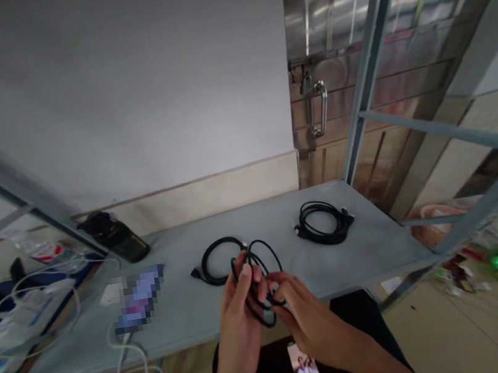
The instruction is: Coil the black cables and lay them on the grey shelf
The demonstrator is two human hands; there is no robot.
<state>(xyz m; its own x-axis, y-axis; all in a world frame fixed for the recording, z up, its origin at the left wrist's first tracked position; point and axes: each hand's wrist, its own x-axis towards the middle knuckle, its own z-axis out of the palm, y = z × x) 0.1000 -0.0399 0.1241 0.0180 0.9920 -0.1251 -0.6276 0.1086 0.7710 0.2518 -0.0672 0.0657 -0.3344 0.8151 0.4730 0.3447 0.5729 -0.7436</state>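
Above the table's front edge I hold a looped black cable [268,317] between both hands. My left hand [240,300] is closed round the bundled loops, with its thumb lying across them. Pinched in the fingers of my right hand [302,309] is another part of the same cable. Just behind my left hand a coiled black cable [209,268] lies on the table, with a plug at its left end. A thicker black cable coil [325,240] rests farther right, its plugs showing at the sides. My fingers partly hide the held cable's ends.
On the grey table [185,321] lie a phone [139,299] with a white cord [135,347] and a black bottle [114,238]. A power strip [29,313] sits far left. Metal posts [369,69] frame the table. A phone [307,371] is on my lap.
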